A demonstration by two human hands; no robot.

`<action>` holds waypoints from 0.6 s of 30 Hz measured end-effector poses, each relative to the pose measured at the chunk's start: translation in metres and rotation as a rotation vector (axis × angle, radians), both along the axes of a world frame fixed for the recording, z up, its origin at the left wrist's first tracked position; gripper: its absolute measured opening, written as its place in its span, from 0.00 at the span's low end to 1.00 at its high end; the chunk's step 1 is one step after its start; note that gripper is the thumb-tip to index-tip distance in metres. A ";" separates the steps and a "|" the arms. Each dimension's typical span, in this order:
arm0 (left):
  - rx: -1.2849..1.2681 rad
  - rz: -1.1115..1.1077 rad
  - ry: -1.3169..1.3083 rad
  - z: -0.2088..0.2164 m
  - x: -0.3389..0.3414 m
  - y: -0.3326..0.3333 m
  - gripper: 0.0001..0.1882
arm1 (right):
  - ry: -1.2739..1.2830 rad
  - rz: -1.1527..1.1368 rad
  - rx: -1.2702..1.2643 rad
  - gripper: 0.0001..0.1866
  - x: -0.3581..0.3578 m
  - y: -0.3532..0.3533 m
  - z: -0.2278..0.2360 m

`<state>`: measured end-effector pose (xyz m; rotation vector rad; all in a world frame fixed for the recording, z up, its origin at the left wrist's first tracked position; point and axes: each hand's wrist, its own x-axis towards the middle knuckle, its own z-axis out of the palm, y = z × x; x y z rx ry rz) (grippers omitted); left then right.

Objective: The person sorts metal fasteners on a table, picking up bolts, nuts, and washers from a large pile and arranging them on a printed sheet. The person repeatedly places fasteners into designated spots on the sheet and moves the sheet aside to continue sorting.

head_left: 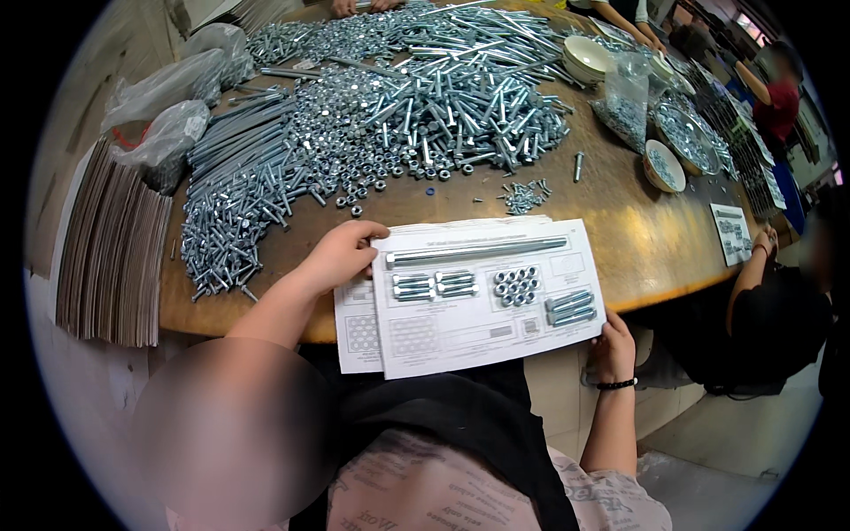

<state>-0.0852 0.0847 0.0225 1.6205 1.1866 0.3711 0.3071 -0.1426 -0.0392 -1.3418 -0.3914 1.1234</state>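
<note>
In front of me I hold a white printed card (465, 343), tilted slightly, over the table's near edge. It bears a long bolt (478, 252) along its top, two groups of short bolts (434, 286), a cluster of nuts (515, 286) and several thicker bolts (571, 308). More white cards (359, 358) show under its left side. My left hand (343, 255) is closed on the upper left corner, thumb and fingers pinching it. The lower right corner sits in the closed fingers of my right hand (613, 348), which has a dark bead bracelet at the wrist.
Heaps of bolts (478, 115), nuts (341, 115) and long rods (239, 137) cover the brown table (620, 239). Small screws (527, 196) lie beyond the card. Plastic bags (168, 142) and stacked cardboard (111, 248) stand left; bowls (664, 166) stand right. Other people work around the table.
</note>
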 end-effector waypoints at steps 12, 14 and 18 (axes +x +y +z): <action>-0.065 -0.100 -0.237 -0.029 0.158 -0.018 0.21 | 0.340 -0.646 0.293 0.22 -0.027 0.007 -0.021; 0.004 -0.065 -0.298 -0.037 0.174 -0.028 0.22 | 0.326 -0.728 0.274 0.22 -0.016 0.012 -0.017; 0.150 -0.142 -0.396 -0.045 0.168 -0.044 0.20 | 0.351 -0.767 0.288 0.24 0.031 0.012 -0.029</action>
